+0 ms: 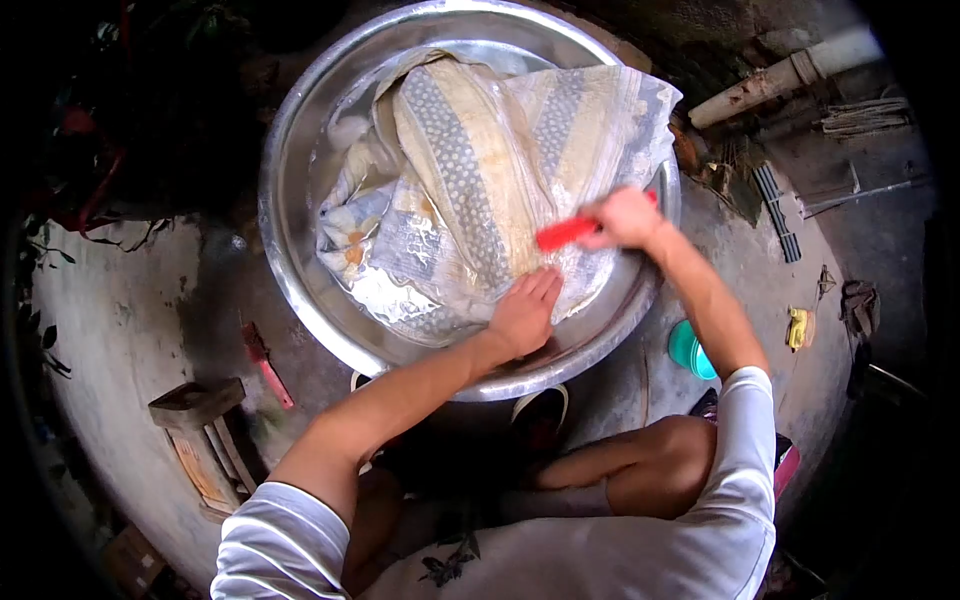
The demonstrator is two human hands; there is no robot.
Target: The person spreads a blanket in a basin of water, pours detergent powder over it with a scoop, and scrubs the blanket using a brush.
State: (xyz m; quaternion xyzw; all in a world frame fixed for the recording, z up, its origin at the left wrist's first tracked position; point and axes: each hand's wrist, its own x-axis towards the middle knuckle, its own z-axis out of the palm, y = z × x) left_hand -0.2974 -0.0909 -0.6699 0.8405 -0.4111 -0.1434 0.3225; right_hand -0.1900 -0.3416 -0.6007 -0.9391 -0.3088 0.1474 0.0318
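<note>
- Two hands over the basin [325, 335]: left hand [527, 312], right hand [622, 218].
- Left: forearm angled up and right across the near rim, palm down on the near part of the cloth [455, 170]. Fingers straight, held close together, pressing rather than pinching.
- Right: elbow bent out to the side, forearm slanting up and left over the right rim. Fist closed round the red tool [566, 234], above the cloth's right part, further out than the left hand.
- Tool: one end points left and slightly toward the wearer; other end shows past the knuckles. Hands apart, tool's left end just beyond the left fingertips.
- Cloth: patterned, striped and dotted, stained, bunched inside the basin. Upper right corner lies over the rim. Wet shine on the lower left folds.
- Floor: teal cup [692, 350] right of the basin, near the right forearm; red-handled item [266, 365] to the left; wooden stool [205, 435] beyond it, nearer the wearer.
- Hard to read: right hand and tool motion-blurred, working face not visible, contact with cloth can't tell. Right thumb unclear. Left thumb mostly hidden. Basin bottom mostly covered by cloth. Frame corners black, far left very dark.
</note>
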